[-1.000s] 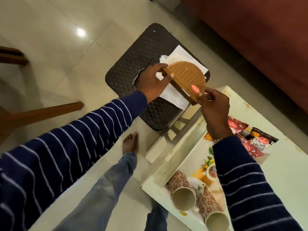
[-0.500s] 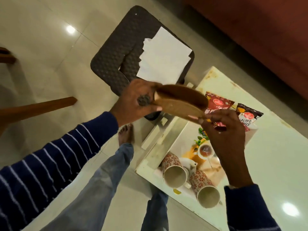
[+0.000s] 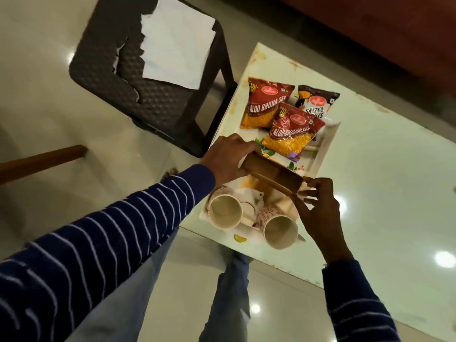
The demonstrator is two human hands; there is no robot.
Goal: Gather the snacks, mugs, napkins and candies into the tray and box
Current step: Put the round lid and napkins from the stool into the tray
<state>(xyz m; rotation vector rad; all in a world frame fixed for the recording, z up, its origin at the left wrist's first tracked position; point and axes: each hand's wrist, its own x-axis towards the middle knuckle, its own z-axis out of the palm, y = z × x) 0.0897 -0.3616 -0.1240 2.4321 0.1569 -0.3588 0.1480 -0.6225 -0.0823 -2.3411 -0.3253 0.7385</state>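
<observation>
A brown wooden box (image 3: 274,174), half-round with a divider inside, hangs over the white flowered tray (image 3: 329,138) on the table. My left hand (image 3: 230,157) grips its left end and my right hand (image 3: 314,201) pinches its right corner. Two patterned mugs (image 3: 225,211) (image 3: 278,227) lie on their sides at the tray's near end. Three snack packets sit at its far end: two red ones (image 3: 265,104) (image 3: 291,130) and a dark one (image 3: 317,101). White napkins (image 3: 176,43) lie on the dark woven stool (image 3: 108,62) to the left.
The white table (image 3: 394,183) reaches right and toward me, with glare spots. A red-brown sofa (image 3: 382,25) runs along the far side. A wooden chair leg (image 3: 42,160) juts in from the left over the tiled floor. My legs stand below the table's near corner.
Both hands carried the box from above the stool and napkins across to the tray, turning it so its open inside shows. The napkins stay on the stool.
</observation>
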